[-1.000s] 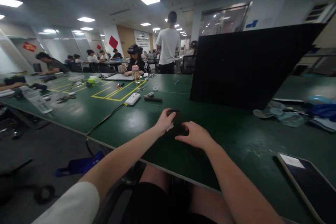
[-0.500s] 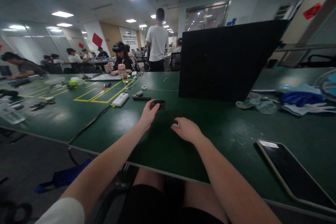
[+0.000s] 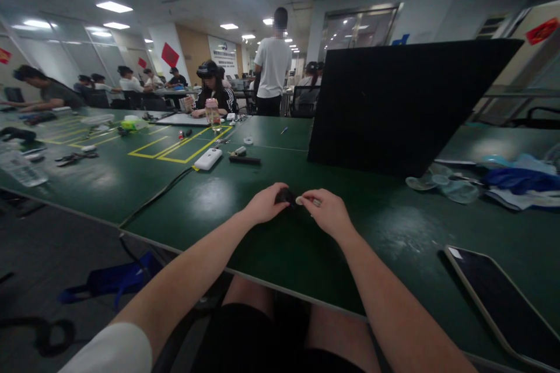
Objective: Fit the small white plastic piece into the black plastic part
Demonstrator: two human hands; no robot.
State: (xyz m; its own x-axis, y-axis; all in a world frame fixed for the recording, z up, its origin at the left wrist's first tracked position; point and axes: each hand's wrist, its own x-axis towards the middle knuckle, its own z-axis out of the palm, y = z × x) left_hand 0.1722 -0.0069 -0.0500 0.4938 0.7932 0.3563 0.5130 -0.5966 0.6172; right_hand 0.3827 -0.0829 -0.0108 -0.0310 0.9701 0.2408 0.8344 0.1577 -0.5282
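Observation:
Between the thumb and fingers of my left hand (image 3: pixel 264 205) is a small black object (image 3: pixel 286 197), held just above the green table. My right hand (image 3: pixel 329 213) pinches a small pale round piece (image 3: pixel 299 200), with its edge showing at the fingertips. That piece is close to the right side of the black object; whether the two touch I cannot tell. Beyond my left hand a black bar (image 3: pixel 245 160) lies on the table beside a small metallic cylinder (image 3: pixel 239 151). The exact kind of both held things is too small and dark to make out.
A large black panel (image 3: pixel 394 111) stands at the back right. A phone (image 3: pixel 499 297) lies near the right front edge, and a clear-bladed fan (image 3: pixel 450 183) beyond it. Left are a white device (image 3: pixel 207 159) with a cable and a bottle (image 3: pixel 213 115). People sit and stand behind.
My left hand has brought the black object right and nearer to me. The right hand has turned its pale piece toward it, so the hands are closer together. The view has shifted slightly.

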